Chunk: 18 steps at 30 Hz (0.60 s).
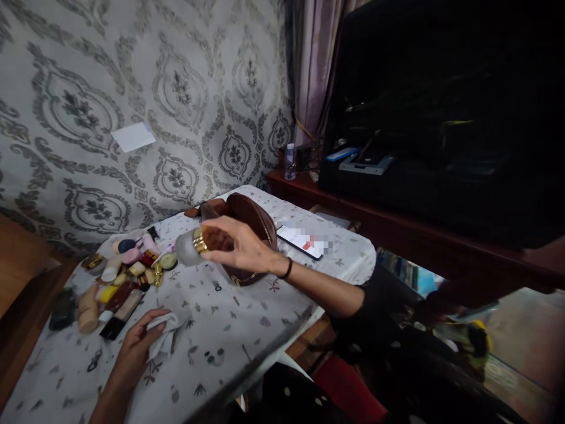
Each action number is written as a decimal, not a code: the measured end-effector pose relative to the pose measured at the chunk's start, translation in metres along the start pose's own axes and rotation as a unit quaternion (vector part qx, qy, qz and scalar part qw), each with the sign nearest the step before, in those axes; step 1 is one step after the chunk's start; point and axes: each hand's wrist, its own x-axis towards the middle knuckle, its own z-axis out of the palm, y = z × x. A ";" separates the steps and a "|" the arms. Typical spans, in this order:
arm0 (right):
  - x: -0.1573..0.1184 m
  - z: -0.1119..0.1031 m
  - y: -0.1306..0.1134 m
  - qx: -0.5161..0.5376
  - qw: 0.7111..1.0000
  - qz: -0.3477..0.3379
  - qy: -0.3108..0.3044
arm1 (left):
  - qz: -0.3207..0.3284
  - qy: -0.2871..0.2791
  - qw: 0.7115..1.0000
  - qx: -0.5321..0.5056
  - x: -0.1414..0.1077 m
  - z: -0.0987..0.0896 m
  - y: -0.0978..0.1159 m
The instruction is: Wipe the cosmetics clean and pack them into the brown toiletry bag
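My right hand [242, 244] grips a frosted jar [187, 249] by its gold-banded lid, tilted on its side above the table. Just behind and below that hand sits an open brown leather bag [251, 215], its inside partly hidden by my fingers. Near the front left, my left hand [139, 341] is closed on a crumpled white cloth [165, 333]. To the left of the jar lies a cluster of cosmetics, with a round green-lidded pot [168, 261], a beige bottle [88, 309] and a dark-capped tube [121, 316] among them.
A patterned white cloth covers the table [229, 353]. A lit phone [301, 241] lies right of the bag. Beyond it, a small clear bottle [290, 162] stands on a dark red shelf beside a large black screen [441, 118]. Patterned wallpaper backs the table.
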 end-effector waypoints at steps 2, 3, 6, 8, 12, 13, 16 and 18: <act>0.006 -0.020 0.001 -0.008 0.999 -0.002 0.038 | 0.006 0.008 1.000 0.011 0.000 0.001 0.001; 0.009 -0.029 0.003 -0.029 0.998 -0.002 0.054 | 0.010 0.012 1.000 0.018 0.000 0.001 0.001; 0.019 -0.053 0.009 -0.151 0.985 0.005 0.080 | 0.018 0.015 0.999 0.039 0.000 0.001 0.000; 0.025 -0.064 0.013 -0.244 0.967 0.024 0.068 | 0.021 0.011 0.999 0.047 0.001 0.000 -0.002; 0.033 -0.069 0.016 -0.376 0.922 0.090 -0.008 | 0.026 -0.001 0.997 0.068 0.004 -0.005 -0.007; 0.035 -0.068 0.017 -0.397 0.911 0.102 -0.036 | 0.025 -0.006 0.997 0.074 0.005 -0.006 -0.007; 0.041 -0.059 0.022 -0.428 0.882 0.135 -0.142 | 0.016 -0.013 0.997 0.079 0.006 -0.006 -0.008; 0.047 -0.051 0.031 -0.423 0.866 0.169 -0.207 | 0.019 0.000 0.996 0.084 0.005 -0.006 -0.007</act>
